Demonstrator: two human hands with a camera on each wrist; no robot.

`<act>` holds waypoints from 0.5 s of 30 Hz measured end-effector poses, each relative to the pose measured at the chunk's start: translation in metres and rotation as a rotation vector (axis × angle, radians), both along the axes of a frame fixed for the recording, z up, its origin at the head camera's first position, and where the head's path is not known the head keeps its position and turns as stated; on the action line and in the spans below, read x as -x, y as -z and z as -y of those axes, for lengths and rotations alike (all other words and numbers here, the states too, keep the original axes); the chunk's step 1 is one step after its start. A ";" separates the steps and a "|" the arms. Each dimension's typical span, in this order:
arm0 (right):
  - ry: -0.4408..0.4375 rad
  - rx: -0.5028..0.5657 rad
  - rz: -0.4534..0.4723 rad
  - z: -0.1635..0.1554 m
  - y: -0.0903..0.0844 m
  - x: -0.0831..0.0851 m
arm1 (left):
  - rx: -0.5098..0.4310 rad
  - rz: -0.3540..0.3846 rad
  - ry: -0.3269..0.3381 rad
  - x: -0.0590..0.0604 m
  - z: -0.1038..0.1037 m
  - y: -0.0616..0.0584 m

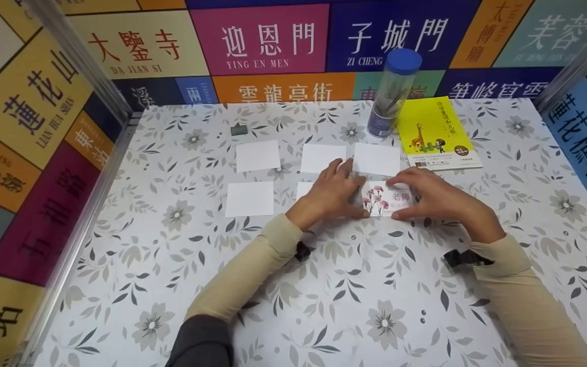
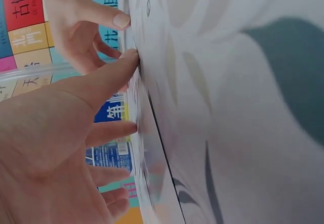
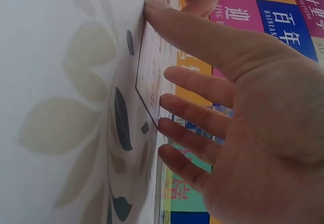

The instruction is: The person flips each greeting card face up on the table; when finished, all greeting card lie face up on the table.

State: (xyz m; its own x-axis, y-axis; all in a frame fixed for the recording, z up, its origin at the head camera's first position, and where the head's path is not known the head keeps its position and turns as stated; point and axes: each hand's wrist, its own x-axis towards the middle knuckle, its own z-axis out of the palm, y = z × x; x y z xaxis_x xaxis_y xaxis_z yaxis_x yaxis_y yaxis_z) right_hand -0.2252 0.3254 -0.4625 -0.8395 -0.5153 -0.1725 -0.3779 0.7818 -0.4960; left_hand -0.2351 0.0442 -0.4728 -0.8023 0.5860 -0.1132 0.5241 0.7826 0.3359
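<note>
1. Flowers cover the counter, and white cards lie on it.
2. Left hand and right hand, fingers spread, press the flower card flat between them.

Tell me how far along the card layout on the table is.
Looks done: four blank white cards lie face down in two rows, and a fifth shows partly under the left hand. In hand: both hands, the right hand included, rest fingertips on the flowered card, which lies printed side up. Left: seemingly only settling this card; the blue-capped tube and yellow book lie untouched.
</note>
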 end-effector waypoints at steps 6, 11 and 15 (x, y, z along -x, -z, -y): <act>0.017 0.002 0.000 0.010 0.001 -0.001 | -0.053 -0.006 0.072 -0.003 0.023 0.000; -0.037 0.071 -0.053 0.034 0.003 0.002 | -0.163 -0.061 0.096 -0.004 0.051 0.000; -0.080 0.096 -0.051 0.063 0.003 0.006 | -0.273 -0.044 0.088 -0.001 0.080 0.000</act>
State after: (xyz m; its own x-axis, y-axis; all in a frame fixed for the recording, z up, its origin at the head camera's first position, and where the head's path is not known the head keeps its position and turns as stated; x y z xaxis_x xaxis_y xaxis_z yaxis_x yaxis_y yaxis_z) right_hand -0.2309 0.2627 -0.4655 -0.8018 -0.5927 -0.0770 -0.4637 0.6982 -0.5454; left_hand -0.2340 -0.0355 -0.4726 -0.7475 0.6579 0.0922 0.6050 0.6169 0.5034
